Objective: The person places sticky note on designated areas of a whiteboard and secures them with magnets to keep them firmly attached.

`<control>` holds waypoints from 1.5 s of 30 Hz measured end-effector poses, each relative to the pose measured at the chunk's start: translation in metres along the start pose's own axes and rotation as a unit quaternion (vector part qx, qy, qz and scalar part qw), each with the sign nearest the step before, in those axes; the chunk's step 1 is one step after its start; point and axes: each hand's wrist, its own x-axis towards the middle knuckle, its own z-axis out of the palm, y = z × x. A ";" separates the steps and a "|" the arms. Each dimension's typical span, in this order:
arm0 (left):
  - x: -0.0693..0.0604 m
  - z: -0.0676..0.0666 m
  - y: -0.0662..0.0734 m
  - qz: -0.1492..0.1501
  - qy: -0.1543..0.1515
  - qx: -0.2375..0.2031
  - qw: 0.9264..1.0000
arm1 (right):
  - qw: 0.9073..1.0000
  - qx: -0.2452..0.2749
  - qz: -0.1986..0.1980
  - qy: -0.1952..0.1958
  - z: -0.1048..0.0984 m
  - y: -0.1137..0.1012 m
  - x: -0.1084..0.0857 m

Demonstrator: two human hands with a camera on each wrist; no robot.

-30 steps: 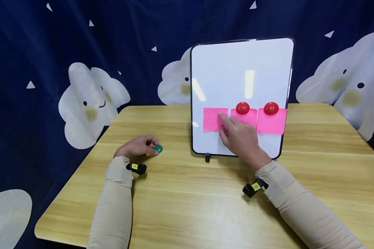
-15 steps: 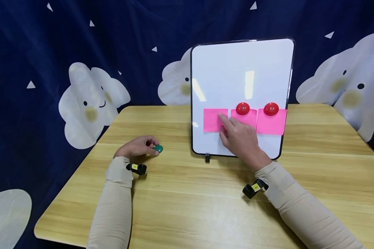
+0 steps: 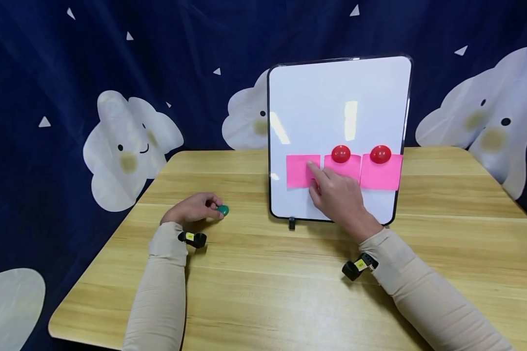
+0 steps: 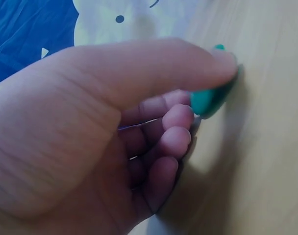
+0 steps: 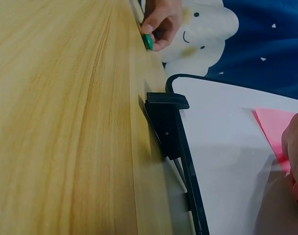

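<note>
On the wooden table at the left, my left hand (image 3: pixel 195 207) pinches a round green magnet (image 3: pixel 222 210) between thumb and fingers. The left wrist view shows the thumb lying over the green magnet (image 4: pixel 204 103), which stands tilted near the table surface. My right hand (image 3: pixel 340 195) presses a pink sticky note (image 3: pixel 296 170) onto the whiteboard (image 3: pixel 312 107) with an extended index finger. Two more pink notes are in line to its right, the middle one partly covered by my hand. A red magnet (image 3: pixel 340 154) sits on the middle note's top edge, another red magnet (image 3: pixel 380 154) on the right note's.
The whiteboard stands upright near the table's back edge, on a black clip foot (image 3: pixel 292 223). Behind it hangs a dark blue curtain (image 3: pixel 193 39) with white cloud faces. The wooden table (image 3: pixel 254 287) spreads out in front of the board.
</note>
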 end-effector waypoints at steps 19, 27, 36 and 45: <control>0.001 0.005 -0.010 0.023 0.050 -0.048 0.997 | 1.000 0.003 0.003 -0.011 -0.002 -0.001 -0.003; 0.006 0.008 -0.012 0.047 0.068 -0.072 0.994 | 1.000 0.008 0.003 -0.012 -0.002 -0.001 -0.003; 0.011 0.005 -0.011 0.052 0.071 -0.067 0.994 | 1.000 0.003 0.004 -0.012 -0.003 0.001 0.000; 0.010 0.005 -0.011 0.055 0.065 -0.076 0.994 | 1.000 0.000 0.005 -0.015 -0.003 0.000 0.000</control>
